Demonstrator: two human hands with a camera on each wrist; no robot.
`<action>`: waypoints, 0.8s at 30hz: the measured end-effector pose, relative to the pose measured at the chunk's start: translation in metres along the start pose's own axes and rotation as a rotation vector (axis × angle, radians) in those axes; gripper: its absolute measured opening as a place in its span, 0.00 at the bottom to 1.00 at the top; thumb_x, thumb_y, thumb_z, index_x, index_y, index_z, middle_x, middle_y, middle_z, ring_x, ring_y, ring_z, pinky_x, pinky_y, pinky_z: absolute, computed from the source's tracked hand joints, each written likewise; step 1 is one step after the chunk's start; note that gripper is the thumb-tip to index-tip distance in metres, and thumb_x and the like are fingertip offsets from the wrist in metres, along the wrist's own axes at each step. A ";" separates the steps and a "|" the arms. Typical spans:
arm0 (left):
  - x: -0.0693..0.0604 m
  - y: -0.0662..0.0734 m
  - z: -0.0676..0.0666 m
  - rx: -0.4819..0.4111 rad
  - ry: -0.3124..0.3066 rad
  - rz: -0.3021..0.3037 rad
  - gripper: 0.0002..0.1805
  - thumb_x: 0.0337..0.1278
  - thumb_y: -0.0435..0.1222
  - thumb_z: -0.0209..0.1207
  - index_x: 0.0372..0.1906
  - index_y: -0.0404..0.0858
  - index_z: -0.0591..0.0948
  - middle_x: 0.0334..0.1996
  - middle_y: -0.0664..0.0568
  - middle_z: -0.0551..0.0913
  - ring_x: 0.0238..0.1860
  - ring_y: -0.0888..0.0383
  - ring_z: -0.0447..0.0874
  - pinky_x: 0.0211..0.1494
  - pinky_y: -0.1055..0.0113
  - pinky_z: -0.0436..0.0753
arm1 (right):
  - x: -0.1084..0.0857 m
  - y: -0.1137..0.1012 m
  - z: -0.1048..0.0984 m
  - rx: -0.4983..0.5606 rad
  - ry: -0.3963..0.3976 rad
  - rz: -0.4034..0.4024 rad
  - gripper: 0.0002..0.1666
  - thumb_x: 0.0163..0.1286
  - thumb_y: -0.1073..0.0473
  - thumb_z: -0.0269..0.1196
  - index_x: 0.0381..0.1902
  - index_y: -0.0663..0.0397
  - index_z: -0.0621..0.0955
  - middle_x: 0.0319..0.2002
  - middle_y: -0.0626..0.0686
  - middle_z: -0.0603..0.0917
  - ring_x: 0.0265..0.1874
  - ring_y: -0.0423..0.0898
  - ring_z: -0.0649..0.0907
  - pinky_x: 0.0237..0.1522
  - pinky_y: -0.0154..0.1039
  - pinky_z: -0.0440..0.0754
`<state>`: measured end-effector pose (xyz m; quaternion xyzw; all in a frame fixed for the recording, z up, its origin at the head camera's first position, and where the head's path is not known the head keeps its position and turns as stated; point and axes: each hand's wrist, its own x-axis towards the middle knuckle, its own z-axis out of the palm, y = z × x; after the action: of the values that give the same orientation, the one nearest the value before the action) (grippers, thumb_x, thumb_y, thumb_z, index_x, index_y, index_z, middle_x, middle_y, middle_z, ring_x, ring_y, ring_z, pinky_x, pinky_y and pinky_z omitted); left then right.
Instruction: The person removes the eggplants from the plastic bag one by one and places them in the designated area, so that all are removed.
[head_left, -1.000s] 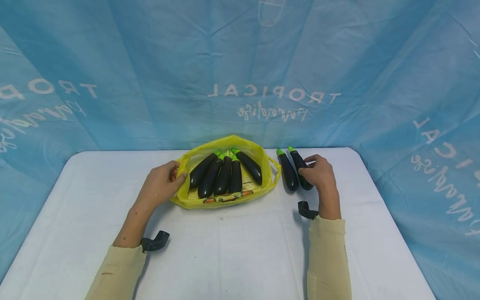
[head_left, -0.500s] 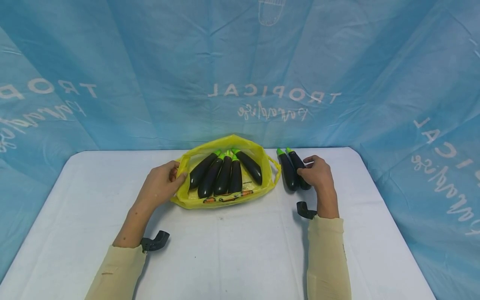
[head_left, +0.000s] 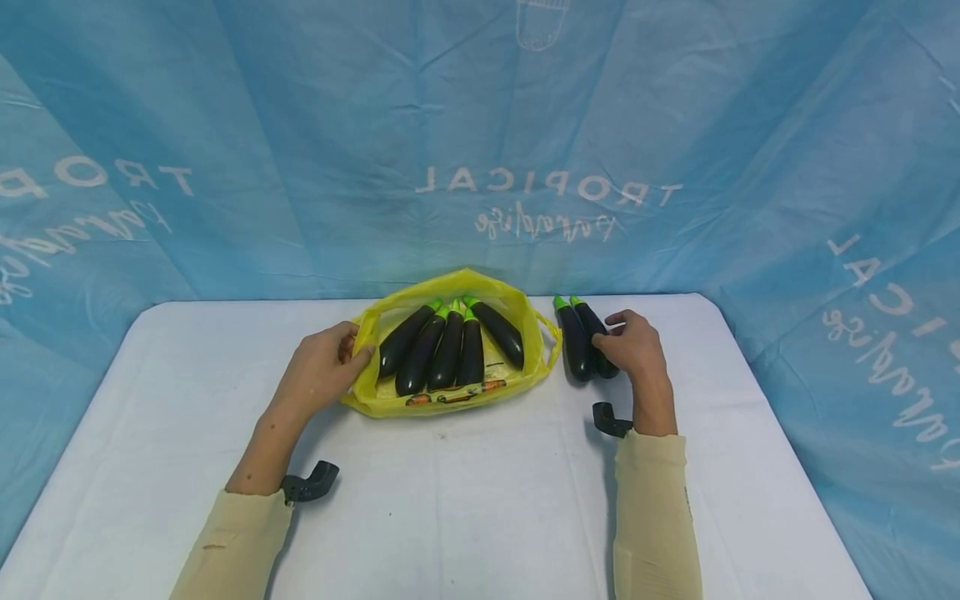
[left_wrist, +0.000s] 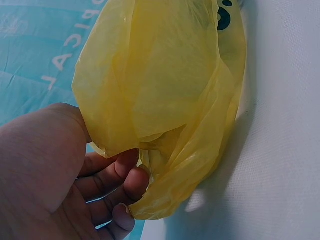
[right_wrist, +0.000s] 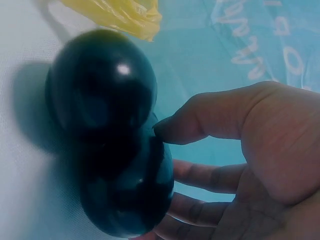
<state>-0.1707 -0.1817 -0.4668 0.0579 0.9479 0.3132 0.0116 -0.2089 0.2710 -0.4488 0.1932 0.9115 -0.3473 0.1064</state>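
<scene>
A yellow plastic bag point(head_left: 390, 407) lies with its mouth toward me, showing several dark eggplants point(head_left: 418, 354) with green stems inside. My left hand point(head_left: 318, 367) pinches the left side of its mouth; in the left wrist view the fingers point(left_wrist: 107, 177) curl at the bag's edge and the thumb is partly hidden behind the plastic. Right of the bag, two more eggplants lie side by side, touching: a left one point(head_left: 574, 346) and a right one point(head_left: 590, 319). My right hand point(head_left: 637, 346) holds the right eggplant, thumb point(right_wrist: 187, 120) on its upper side and fingers along its outer side.
White cloth covers the table point(head_left: 480, 517). Behind it and along both sides hangs a blue printed curtain point(head_left: 337, 167). The bag's yellow handle loop point(head_left: 556, 342) lies close to the left loose eggplant. Black wrist mounts point(head_left: 311, 482) sit at both wrists.
My right hand has shifted slightly left, bringing the right eggplant from a slant with a gap at the stems to close alongside the left one. The left hand and bag have stayed still.
</scene>
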 end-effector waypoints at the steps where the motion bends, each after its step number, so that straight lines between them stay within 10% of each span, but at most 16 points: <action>1: 0.000 0.000 0.000 0.001 0.000 0.000 0.19 0.74 0.42 0.60 0.58 0.31 0.80 0.28 0.48 0.76 0.30 0.51 0.73 0.34 0.59 0.72 | 0.000 0.000 0.000 -0.003 0.001 -0.001 0.33 0.73 0.55 0.62 0.71 0.62 0.73 0.66 0.68 0.78 0.60 0.64 0.80 0.61 0.59 0.82; 24: -0.001 0.000 0.002 0.010 0.004 0.010 0.16 0.74 0.41 0.60 0.53 0.32 0.79 0.26 0.48 0.74 0.29 0.51 0.72 0.33 0.58 0.71 | -0.002 -0.003 0.000 -0.052 -0.016 0.030 0.31 0.74 0.49 0.61 0.68 0.61 0.76 0.65 0.67 0.79 0.56 0.62 0.81 0.57 0.58 0.82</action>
<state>-0.1699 -0.1805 -0.4685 0.0620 0.9491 0.3086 0.0078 -0.2081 0.2680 -0.4462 0.2014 0.9162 -0.3235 0.1239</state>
